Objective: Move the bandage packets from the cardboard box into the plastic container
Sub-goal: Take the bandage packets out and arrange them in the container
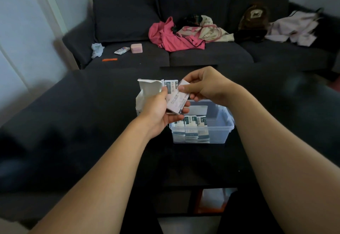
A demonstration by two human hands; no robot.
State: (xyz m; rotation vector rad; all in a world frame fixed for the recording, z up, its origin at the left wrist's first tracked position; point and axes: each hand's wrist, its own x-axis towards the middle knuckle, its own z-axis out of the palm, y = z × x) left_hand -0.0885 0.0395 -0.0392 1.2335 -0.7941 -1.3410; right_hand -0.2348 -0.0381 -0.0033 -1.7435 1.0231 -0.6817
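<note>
Left hand [158,112] gripping cardboard box [147,93], right hand [204,84] pinching bandage packet [177,100]

Home living room: dark sofa [165,23] strewn with clothes [171,36] (pink, cream), low black table [193,163] in front.

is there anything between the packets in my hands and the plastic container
Nothing visible. The packets, pinched by the right hand and held by the left hand, sit just above the open plastic container, which has no lid on it.
</note>
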